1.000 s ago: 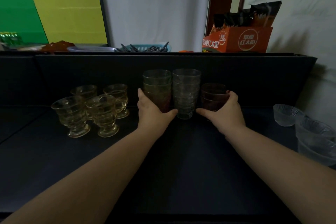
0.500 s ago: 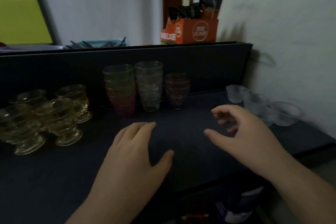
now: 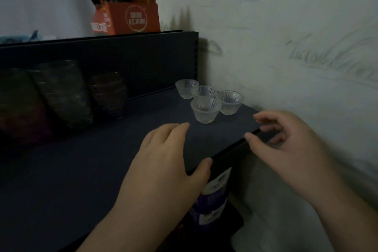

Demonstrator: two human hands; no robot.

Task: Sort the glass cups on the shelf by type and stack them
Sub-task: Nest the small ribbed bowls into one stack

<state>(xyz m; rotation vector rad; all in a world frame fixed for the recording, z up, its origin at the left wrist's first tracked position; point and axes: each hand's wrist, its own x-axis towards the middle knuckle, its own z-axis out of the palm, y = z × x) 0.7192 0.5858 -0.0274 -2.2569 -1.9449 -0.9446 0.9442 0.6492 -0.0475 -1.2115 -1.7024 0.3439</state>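
Glass cups are what this job turns on, and the ones not yet stacked are four small frosted cups at the right end of the dark shelf, close to the wall: a front cup, a right cup, a middle cup and a back cup. They stand upright, bunched so that neighbours touch or nearly touch, and all look empty (the ribbed glass is cloudy, so a film of water could not be ruled out).

Further left stand three stacks of darker tumblers, blurred here: a short brownish stack, a taller grey stack and another stack at the frame's edge.

The left hand hovers flat above the shelf, fingers straight, holding nothing. The right hand hangs past the shelf's front corner, fingers loosely curled and apart, also holding nothing.

The likely trouble is the crowding: lifting the front cup could knock its neighbours, and the right cup stands nearest the shelf edge, so a nudge could send it off. Nesting ribbed glass carelessly could chip a rim or jam two cups together.

An orange box on top holds dark packets.
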